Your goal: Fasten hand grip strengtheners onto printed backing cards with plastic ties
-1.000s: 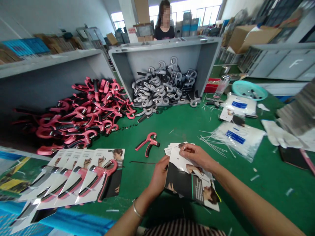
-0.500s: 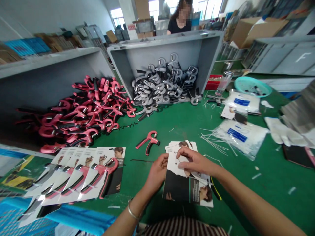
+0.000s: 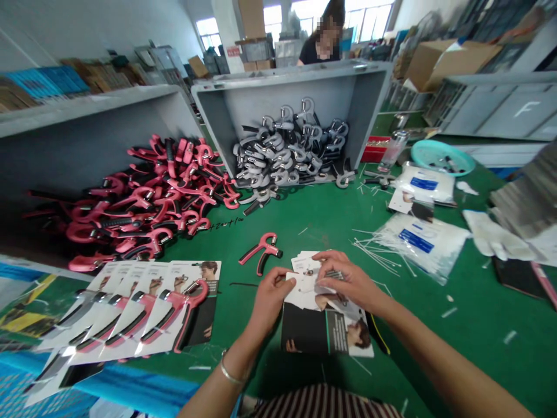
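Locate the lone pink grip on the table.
The pink grip lies near the middle of the head view, just beyond the left hand, left of the held cards.

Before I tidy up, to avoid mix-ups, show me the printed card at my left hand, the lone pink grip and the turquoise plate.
Printed card (image 3: 306,333): head view, dark lower part.
Lone pink grip (image 3: 253,250): head view, one handle.
Turquoise plate (image 3: 425,152): head view, inner surface.

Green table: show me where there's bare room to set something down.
Bare: between grey bin and card stack, right of the lone pink grip, save a scrap; between fanned cards and left forearm. Right of the right forearm is open but littered. Crowded: around left hand, right hand, bags.
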Available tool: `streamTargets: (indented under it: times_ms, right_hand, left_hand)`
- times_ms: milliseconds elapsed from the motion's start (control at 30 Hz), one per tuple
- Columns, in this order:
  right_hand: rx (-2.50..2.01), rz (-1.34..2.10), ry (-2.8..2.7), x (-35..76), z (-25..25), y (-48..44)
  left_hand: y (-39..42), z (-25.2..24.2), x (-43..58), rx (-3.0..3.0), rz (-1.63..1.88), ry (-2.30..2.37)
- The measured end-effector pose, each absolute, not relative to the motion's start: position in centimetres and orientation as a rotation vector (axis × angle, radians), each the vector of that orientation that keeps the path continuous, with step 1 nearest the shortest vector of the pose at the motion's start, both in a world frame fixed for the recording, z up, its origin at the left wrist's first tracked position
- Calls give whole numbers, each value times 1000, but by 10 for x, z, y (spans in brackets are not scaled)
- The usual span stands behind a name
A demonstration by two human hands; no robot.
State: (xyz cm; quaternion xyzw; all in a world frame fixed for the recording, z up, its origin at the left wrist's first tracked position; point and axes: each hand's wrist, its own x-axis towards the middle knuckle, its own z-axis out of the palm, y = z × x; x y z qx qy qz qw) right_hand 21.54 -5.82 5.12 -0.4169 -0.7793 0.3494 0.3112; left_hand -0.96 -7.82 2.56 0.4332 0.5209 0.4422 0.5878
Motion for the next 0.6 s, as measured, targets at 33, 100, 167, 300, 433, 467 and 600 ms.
streamTargets:
  times_ms: [33,100,167,300,433,467,600]
  right_hand:
    - [-1129,857,-2075,222,58,-54]
    - [-1165,700,-2103,231,69,-40]
    - [-1152,557,-2116,227,76,-20]
    - [-1013,449,-2381,163,71,23]
    - [-876,444,-2726,67,47,42]
    - [-871,434,-2767,48,41,44]
    - [-891,403,-2841,15,36,52]
  left_hand:
    - [-81,23,-11,931,1121,1209]
    - [-90,18,-12,815,1230,1201]
    - [-102,9,-11,768,1159,1176]
    - [-125,-16,2,735,953,1185]
    - [-140,-31,19,717,1015,1309]
    - [-143,-32,21,719,1008,1326]
    - [-149,-26,8,923,825,1360]
